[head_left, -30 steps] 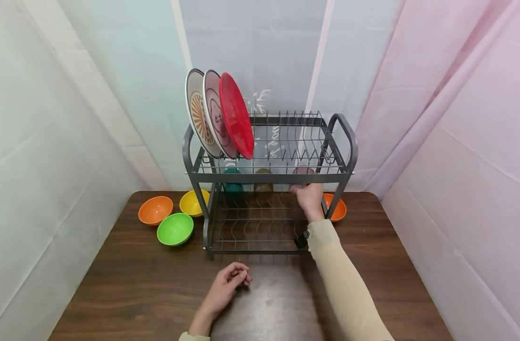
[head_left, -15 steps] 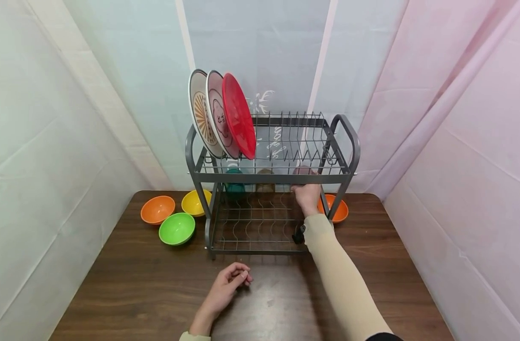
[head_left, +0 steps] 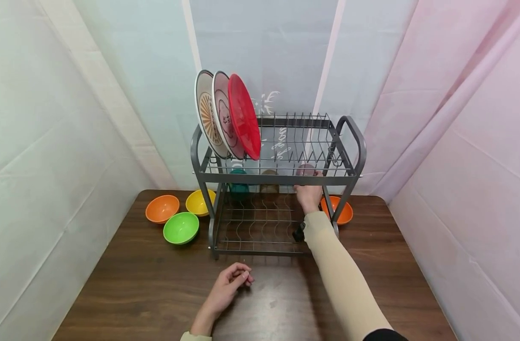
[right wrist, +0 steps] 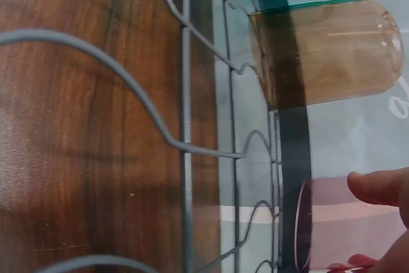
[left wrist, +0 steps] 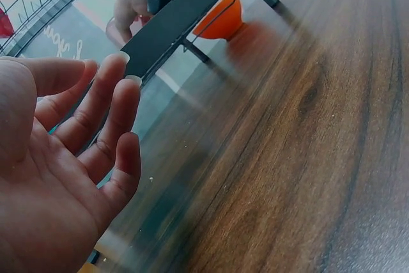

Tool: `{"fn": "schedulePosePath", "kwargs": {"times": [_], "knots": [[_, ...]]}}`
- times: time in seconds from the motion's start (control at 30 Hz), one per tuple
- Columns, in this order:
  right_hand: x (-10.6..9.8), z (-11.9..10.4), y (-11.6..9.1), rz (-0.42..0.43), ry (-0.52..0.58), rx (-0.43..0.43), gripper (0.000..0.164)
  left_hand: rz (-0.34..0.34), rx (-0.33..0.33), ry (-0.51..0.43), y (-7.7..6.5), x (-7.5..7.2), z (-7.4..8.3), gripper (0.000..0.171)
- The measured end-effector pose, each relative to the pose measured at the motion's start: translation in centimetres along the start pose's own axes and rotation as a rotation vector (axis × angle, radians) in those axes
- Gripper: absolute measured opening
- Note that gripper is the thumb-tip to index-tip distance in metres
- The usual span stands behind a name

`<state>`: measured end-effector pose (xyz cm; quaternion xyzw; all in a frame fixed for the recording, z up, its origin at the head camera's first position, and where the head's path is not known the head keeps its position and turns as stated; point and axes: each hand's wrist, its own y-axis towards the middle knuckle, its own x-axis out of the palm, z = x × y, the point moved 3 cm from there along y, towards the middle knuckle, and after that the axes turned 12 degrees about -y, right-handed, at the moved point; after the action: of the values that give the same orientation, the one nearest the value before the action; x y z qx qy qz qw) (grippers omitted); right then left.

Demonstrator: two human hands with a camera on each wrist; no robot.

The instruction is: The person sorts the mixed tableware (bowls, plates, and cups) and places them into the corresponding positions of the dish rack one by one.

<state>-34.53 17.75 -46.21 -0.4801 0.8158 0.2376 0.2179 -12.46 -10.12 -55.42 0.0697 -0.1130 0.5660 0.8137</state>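
1. There's the right hand gripping the pink glass, a finger now showing along its right!
2. Mouth down, long axis upright, lower tier, rear right of the rack.
3. Empty left hand lies relaxed.

Pink cup, amber cup, teal cup; dark grey rack. White plate with orange sunburst, pinkish plate with outlined motif, plain red plate. 2 orange bowls, 1 yellow bowl, 1 green bowl. Brown wood-grained surface, beige right sleeve.
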Motion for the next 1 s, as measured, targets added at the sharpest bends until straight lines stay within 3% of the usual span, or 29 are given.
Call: {"fn": "schedulePosePath", "kwargs": {"times": [0.17, 0.43, 0.77, 1.0], "knots": [[0.4, 0.8, 0.1, -0.017, -0.063, -0.011, 0.088, 0.003, -0.014, -0.002, 0.0, 0.1, -0.2, 0.034], [0.7, 2.2, -0.4, -0.026, -0.059, -0.015, 0.051, 0.006, -0.014, 0.005, -0.1, 0.1, -0.3, 0.032], [0.7, 2.2, -0.2, 0.004, -0.066, -0.048, 0.055, 0.002, -0.009, 0.011, 0.0, 0.1, -0.2, 0.033], [0.6, 2.2, -0.9, -0.031, -0.053, -0.010, 0.079, 0.007, -0.026, 0.004, 0.1, 0.2, 0.0, 0.034]]}}
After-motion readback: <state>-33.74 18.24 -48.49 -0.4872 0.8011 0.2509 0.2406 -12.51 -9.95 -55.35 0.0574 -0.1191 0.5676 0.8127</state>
